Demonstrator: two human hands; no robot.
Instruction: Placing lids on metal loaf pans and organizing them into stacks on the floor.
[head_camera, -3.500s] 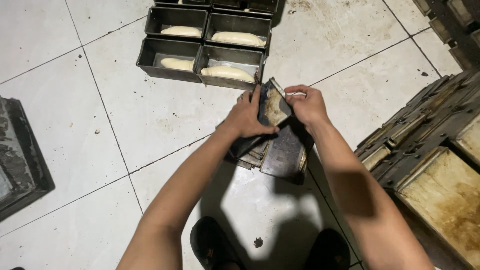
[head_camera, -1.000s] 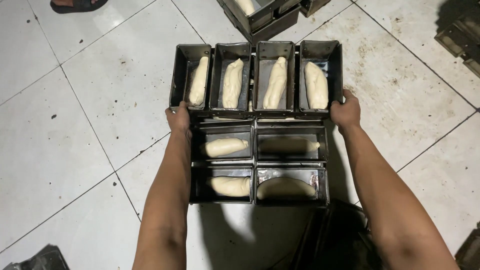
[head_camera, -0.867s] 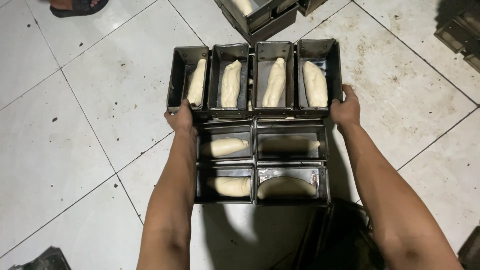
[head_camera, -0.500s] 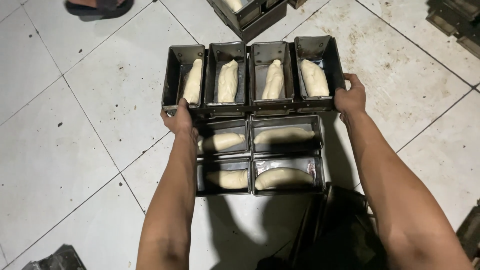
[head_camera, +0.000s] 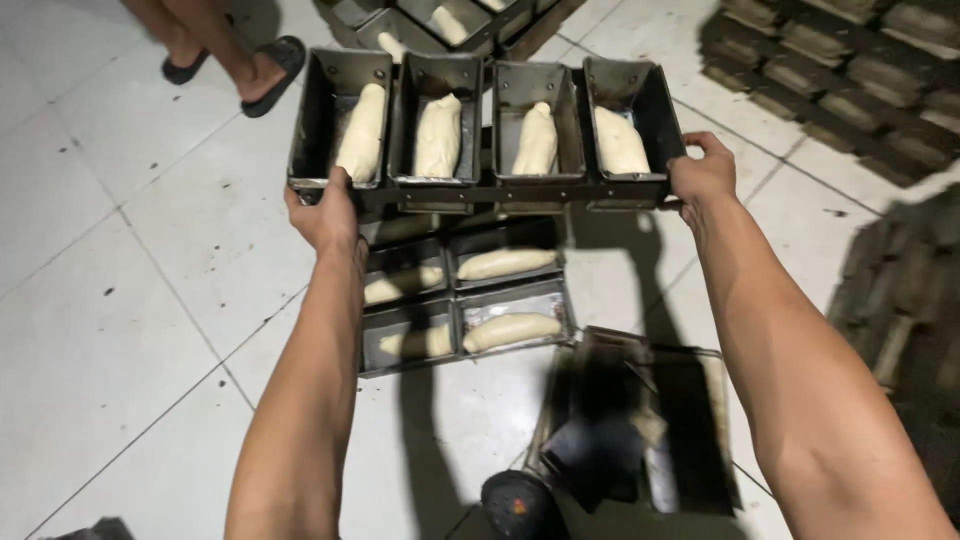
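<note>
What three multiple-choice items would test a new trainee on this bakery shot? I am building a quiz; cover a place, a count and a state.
1. Where is the four-pan set of loaf tins?
A. Held above the floor tins
B. On a shelf
C. In an oven

2. How many dough pieces lie in the held set?
A. Two
B. Four
C. Six

3. How is the held set gripped?
A. One hand underneath
B. Left hand and right hand at opposite ends
C. Not touched

Answers: 1 A, it hides part of the tins on the tiled floor; 2 B, one piece per pan; 3 B, each hand clasps an end.
</note>
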